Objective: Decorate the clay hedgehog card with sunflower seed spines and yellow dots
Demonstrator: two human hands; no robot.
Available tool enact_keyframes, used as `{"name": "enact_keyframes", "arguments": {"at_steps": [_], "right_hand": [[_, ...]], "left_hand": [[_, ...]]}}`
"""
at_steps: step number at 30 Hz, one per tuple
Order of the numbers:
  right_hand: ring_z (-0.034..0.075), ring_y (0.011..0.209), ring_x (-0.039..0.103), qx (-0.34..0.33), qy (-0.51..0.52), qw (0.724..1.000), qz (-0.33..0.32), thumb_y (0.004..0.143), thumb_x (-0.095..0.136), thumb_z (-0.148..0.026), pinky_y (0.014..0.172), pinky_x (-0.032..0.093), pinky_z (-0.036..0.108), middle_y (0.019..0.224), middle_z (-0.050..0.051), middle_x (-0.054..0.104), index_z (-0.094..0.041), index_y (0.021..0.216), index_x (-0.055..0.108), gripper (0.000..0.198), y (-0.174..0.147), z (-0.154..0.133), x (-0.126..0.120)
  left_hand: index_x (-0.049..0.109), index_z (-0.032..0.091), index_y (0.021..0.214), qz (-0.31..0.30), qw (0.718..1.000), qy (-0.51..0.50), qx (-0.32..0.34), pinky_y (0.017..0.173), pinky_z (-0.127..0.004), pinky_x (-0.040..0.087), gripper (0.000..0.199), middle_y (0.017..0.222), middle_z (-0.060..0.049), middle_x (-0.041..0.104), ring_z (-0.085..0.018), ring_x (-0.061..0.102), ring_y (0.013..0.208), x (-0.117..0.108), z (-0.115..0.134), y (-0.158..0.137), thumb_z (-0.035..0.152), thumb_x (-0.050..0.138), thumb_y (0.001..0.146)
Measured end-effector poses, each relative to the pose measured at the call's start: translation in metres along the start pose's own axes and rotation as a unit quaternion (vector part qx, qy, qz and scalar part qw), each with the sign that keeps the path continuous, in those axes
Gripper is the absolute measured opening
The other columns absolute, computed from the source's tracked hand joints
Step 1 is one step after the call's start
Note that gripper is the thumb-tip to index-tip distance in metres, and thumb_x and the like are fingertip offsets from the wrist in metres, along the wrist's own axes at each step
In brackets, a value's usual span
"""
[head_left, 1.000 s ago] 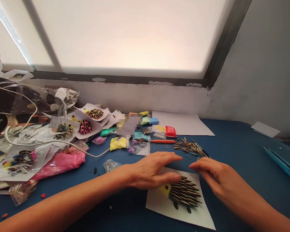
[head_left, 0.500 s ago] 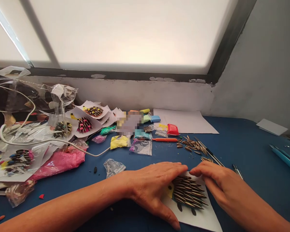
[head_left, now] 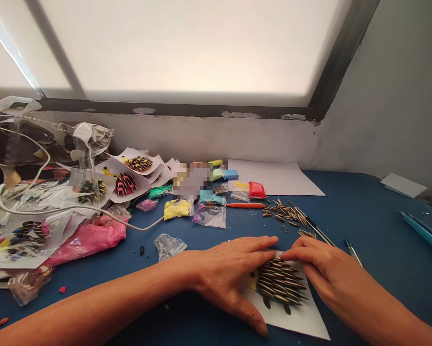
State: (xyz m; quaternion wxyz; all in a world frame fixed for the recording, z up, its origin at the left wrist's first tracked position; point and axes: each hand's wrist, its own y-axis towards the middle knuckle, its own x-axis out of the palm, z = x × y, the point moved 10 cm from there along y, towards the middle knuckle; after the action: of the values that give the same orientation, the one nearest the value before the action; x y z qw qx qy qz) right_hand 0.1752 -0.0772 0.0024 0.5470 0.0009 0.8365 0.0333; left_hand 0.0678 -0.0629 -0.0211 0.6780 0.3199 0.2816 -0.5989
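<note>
A white card [head_left: 302, 327] lies on the blue table under both hands. On it is a hedgehog figure [head_left: 280, 283] with rows of striped sunflower seeds as spines, a yellow face [head_left: 253, 280] and dark seeds at its lower edge. My left hand [head_left: 233, 276] lies open over the card's left side, fingers stretched along the hedgehog's upper left and thumb below the face. My right hand [head_left: 320, 264] is closed, fingers bent, with its fingertips at the hedgehog's upper edge. Whatever is between those fingertips is hidden.
Loose sunflower seeds [head_left: 284, 213] lie beyond my right hand, beside a pen [head_left: 318, 228] and an orange tool [head_left: 244, 205]. Colored clay packets [head_left: 178, 209] stand at the back. Finished hedgehog cards [head_left: 124, 182], plastic bags and a white cable [head_left: 75, 210] crowd the left.
My left fingers have spread a little and shifted slightly over the hedgehog's upper edge. My right fingertips stay at nearly the same spot. The view has tilted slightly.
</note>
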Motion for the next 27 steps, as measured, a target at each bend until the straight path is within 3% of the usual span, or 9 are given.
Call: {"name": "enact_keyframes", "arguments": {"at_steps": [10,18,27], "right_hand": [[0.017,0.078,0.068,-0.023,-0.027,0.999,-0.007,0.09,0.029,-0.022,0.069,0.056,0.032,0.086,0.004,0.068,-0.028,0.093,0.074,0.046,-0.002,0.0,0.007],[0.02,0.079,0.072,0.013,-0.071,0.994,0.086,0.088,0.036,-0.029,0.069,0.058,0.035,0.088,0.003,0.074,-0.027,0.087,0.074,0.038,-0.002,0.019,-0.017],[0.023,0.08,0.074,0.041,-0.108,0.987,0.111,0.088,0.035,-0.034,0.066,0.058,0.039,0.093,0.002,0.077,-0.026,0.088,0.072,0.038,0.0,0.029,-0.017]], "left_hand": [[0.027,0.018,0.152,0.013,1.0,-0.019,-0.011,0.12,-0.046,0.02,0.104,0.16,-0.011,0.019,-0.031,0.019,0.147,-0.001,-0.003,0.001,0.055,0.077,0.068],[0.024,0.012,0.153,0.006,0.999,-0.028,-0.03,0.121,-0.043,0.019,0.107,0.159,-0.013,0.02,-0.03,0.019,0.147,-0.003,-0.004,-0.001,0.055,0.076,0.07],[0.018,0.014,0.154,-0.004,0.998,-0.045,-0.052,0.121,-0.042,0.016,0.104,0.16,-0.011,0.018,-0.027,0.016,0.148,-0.004,-0.004,-0.003,0.062,0.067,0.077]]}}
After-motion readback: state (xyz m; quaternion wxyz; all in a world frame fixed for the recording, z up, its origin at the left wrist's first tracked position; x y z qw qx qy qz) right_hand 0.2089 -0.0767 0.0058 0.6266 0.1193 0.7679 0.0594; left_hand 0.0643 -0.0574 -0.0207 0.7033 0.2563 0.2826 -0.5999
